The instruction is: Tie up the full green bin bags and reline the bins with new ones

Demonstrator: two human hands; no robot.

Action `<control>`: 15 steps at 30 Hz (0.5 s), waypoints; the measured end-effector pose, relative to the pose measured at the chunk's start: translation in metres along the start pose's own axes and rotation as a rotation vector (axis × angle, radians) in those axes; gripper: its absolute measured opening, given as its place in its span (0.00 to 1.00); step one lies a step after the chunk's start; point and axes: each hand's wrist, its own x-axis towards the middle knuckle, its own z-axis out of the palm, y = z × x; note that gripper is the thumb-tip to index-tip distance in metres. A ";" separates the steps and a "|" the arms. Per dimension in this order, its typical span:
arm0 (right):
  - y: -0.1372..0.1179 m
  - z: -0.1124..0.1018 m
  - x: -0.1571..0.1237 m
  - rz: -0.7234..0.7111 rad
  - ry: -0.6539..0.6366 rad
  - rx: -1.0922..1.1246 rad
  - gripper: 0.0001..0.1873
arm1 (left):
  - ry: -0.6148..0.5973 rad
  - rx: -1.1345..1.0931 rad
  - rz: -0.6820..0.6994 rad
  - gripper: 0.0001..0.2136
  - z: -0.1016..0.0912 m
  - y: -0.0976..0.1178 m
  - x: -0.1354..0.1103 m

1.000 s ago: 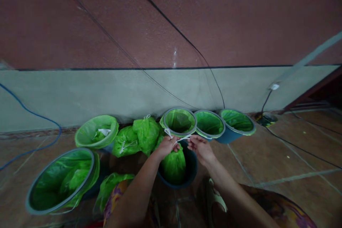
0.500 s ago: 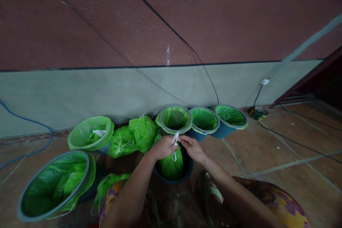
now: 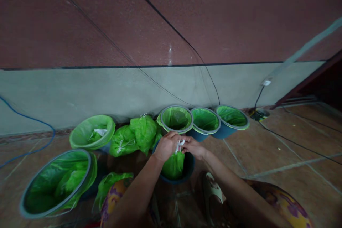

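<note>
1. Both forearms reach forward from the bottom of the view and converge, wrists bent inward, over a dark bucket (image 3: 190,166) on the floor.
2. The left hand (image 3: 166,146) and right hand (image 3: 194,147) meet, fingertips pinching the white string (image 3: 178,145) at the neck of a green bag (image 3: 173,165). Gripping it from 2 sides probably keeps the neck gathered.
3. The green bag sits inside that bucket, which seems to hold it upright.
4. Just left, 2 tied bags (image 3: 124,145) lean together.
5. Farther off, 3 lined buckets (image 3: 205,120) stand in a touching row against the wall (image 3: 107,89).
</note>
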 end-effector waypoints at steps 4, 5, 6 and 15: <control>0.000 -0.004 0.006 -0.086 0.205 -0.192 0.15 | -0.002 0.065 -0.090 0.09 -0.003 -0.006 0.000; -0.001 -0.006 0.007 -0.146 0.257 -0.290 0.14 | -0.026 0.091 -0.119 0.09 -0.003 -0.007 0.000; -0.002 -0.008 0.006 -0.214 0.307 -0.409 0.13 | -0.038 0.112 -0.150 0.09 -0.004 -0.008 0.000; 0.042 -0.041 -0.014 -0.153 0.641 -0.707 0.09 | 0.061 0.046 -0.527 0.09 0.007 -0.038 -0.014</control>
